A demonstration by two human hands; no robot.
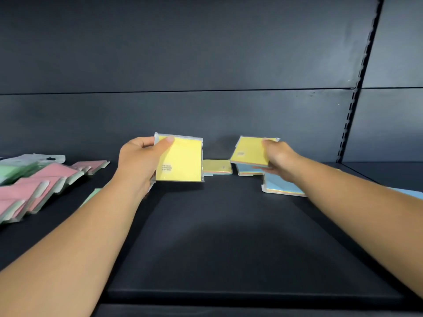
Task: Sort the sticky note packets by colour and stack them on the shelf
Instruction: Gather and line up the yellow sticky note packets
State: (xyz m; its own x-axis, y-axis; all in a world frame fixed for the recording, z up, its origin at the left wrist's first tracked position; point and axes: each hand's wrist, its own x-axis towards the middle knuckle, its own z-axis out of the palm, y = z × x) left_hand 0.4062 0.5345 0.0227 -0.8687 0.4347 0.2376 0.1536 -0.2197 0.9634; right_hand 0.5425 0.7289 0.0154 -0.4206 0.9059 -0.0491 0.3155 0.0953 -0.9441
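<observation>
The left hand [139, 161] pinches a yellow packet [179, 159] by its upper left corner, thumb across the face, the packet hanging upright above the shelf [217, 236] toward its back edge. The right hand [278, 159] grips a second yellow packet [249, 151] at its right edge, thumb on top and fingers underneath, tilted and lifted over a blue packet [246, 169]. Another yellow packet [217, 167] lies flat between the hands near the back edge. A larger blue packet [280, 185] lies under the right wrist. Pink packets [45, 181] overlap along the shelf's left end.
</observation>
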